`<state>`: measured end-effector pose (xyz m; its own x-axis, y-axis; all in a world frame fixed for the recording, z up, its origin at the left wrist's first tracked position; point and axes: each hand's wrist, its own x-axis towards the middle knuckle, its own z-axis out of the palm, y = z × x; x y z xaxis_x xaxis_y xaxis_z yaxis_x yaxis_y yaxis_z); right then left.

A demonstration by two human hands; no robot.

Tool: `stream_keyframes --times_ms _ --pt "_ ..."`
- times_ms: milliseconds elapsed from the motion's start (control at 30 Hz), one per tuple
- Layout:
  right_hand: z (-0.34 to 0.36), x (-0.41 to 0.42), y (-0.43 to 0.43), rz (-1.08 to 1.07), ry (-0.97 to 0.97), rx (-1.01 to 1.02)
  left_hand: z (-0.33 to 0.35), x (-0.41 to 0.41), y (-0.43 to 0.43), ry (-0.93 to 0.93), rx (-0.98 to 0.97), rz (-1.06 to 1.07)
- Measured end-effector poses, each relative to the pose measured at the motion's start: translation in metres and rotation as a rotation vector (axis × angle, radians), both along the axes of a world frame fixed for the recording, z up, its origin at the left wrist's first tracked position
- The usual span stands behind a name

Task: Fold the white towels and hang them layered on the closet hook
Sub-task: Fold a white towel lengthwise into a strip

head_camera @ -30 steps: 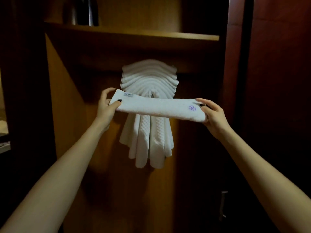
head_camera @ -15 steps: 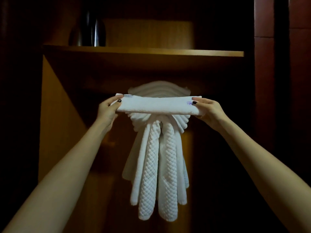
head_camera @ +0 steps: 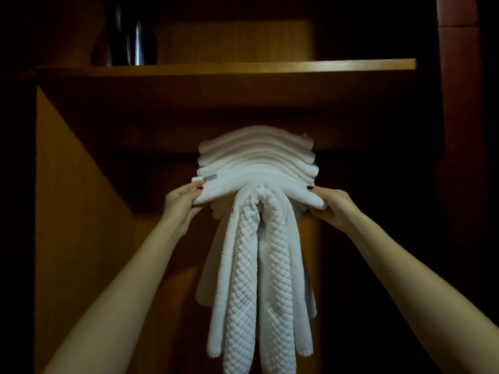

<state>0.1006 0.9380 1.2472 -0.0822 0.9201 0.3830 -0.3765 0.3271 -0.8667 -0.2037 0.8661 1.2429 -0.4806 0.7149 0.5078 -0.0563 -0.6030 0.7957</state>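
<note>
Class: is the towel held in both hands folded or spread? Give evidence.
Folded: the towel is a narrow, thick band, its ends gripped by the left hand and right hand.

Dim wooden closet [head_camera: 81, 211] (shelf [head_camera: 243, 66] overhead).

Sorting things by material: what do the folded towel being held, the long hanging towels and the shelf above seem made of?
Folded towel: probably cotton terry, white and matte, with a fuzzy nap and sewn label. Hanging towels: thicker white fabric, its raised diamond pattern suggesting a waffle or quilted weave. Shelf: wood or wood-look laminate, smooth with slight sheen; grain too dim to judge.
</note>
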Motion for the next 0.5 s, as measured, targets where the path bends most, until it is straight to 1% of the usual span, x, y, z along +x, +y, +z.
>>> stream_keyframes --times_ms 67,200,267,333,400,467,500 --pt "-0.008 -0.001 -0.003 0.035 0.003 -0.033 -0.006 0.002 -0.006 -0.044 -0.042 -0.065" --pt "-0.005 0.003 -0.011 0.103 0.113 -0.110 -0.002 0.006 -0.017 -0.219 -0.117 -0.239" --pt "-0.007 0.004 -0.014 0.107 0.102 -0.131 -0.004 0.008 -0.017 -0.268 -0.170 -0.289" --pt "-0.016 -0.001 -0.018 0.093 0.033 -0.138 -0.014 0.015 -0.016 -0.233 -0.225 -0.313" --pt "-0.027 -0.009 -0.022 0.046 -0.022 -0.145 -0.027 0.025 -0.014 -0.131 -0.244 -0.330" --pt "-0.034 -0.014 -0.026 -0.074 -0.138 -0.088 -0.037 0.031 -0.013 -0.034 -0.235 -0.292" --pt "-0.036 -0.015 -0.027 -0.161 -0.232 -0.025 -0.040 0.032 -0.012 0.028 -0.224 -0.216"
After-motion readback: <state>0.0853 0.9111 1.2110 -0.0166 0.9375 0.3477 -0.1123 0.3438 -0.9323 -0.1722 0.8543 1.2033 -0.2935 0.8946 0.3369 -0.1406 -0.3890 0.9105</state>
